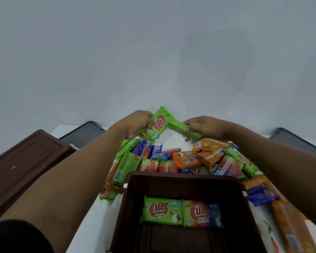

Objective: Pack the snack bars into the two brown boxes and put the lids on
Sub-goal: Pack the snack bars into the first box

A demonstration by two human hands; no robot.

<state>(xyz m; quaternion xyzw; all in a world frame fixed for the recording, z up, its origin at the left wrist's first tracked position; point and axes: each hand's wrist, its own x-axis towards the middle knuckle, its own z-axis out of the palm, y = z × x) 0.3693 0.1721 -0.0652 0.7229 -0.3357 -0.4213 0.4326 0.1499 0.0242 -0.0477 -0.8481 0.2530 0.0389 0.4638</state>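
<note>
An open brown box point(128, 207) stands right in front of me with two snack bars lying flat inside, one green point(161, 210) and one multicoloured point(202, 213). Behind it a heap of green, orange, blue and rainbow snack bars point(188, 159) covers the white table. Above the far side of the heap, my left hand point(137, 123) holds a green bar point(156, 125) by its left end. My right hand point(206, 127) grips a second green bar point(181, 127) whose end meets the first. A second brown box or lid point(24, 161) lies upside down at the left.
Two dark grey trays sit at the table's far corners, one at the back left point(84, 133) and one at the back right point(297, 141). A plain pale wall rises behind the table. More orange and blue bars point(263, 196) trail down the right side of the open box.
</note>
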